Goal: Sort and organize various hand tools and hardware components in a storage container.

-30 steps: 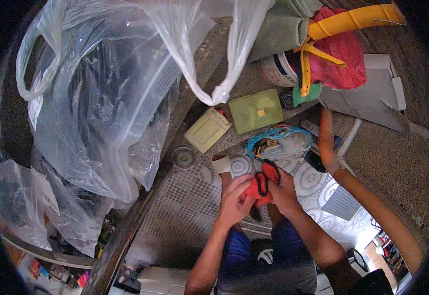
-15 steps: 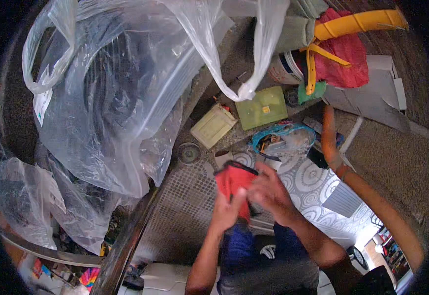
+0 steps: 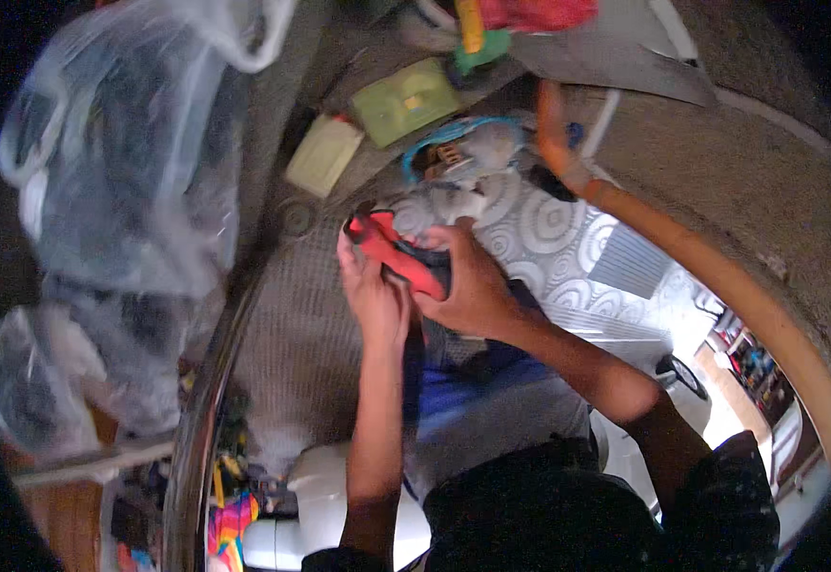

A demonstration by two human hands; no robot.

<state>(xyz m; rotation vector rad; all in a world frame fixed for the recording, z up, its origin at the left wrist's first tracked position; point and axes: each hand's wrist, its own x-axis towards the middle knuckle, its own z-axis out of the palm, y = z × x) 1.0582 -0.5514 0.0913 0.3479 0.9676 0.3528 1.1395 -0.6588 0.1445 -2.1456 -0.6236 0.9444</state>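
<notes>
A red and black soft item point(image 3: 398, 259), perhaps fabric, is held between my two hands, a little left of the picture's middle and blurred by motion. My left hand point(image 3: 372, 303) is closed on its left part from below and the side, fingers pointing up along it. My right hand point(image 3: 473, 284) grips its right end, where the black part shows. Beyond my hands lie a blue-rimmed bag of small items point(image 3: 466, 160), a pale plastic container point(image 3: 322, 155) and an olive-green box point(image 3: 406, 101).
Clear plastic bags point(image 3: 120, 162) hang at the left beside a metal rail point(image 3: 201, 400). An orange curved pipe point(image 3: 687, 248) runs down the right side past patterned flooring point(image 3: 539, 229). A grey cardboard sheet point(image 3: 616, 57) lies at the upper right, near a green bag point(image 3: 480, 52).
The view has swung, so the surroundings sit higher and further left. My hands have shifted up and left in the picture, turning the red item, with my right hand now gripping its end.
</notes>
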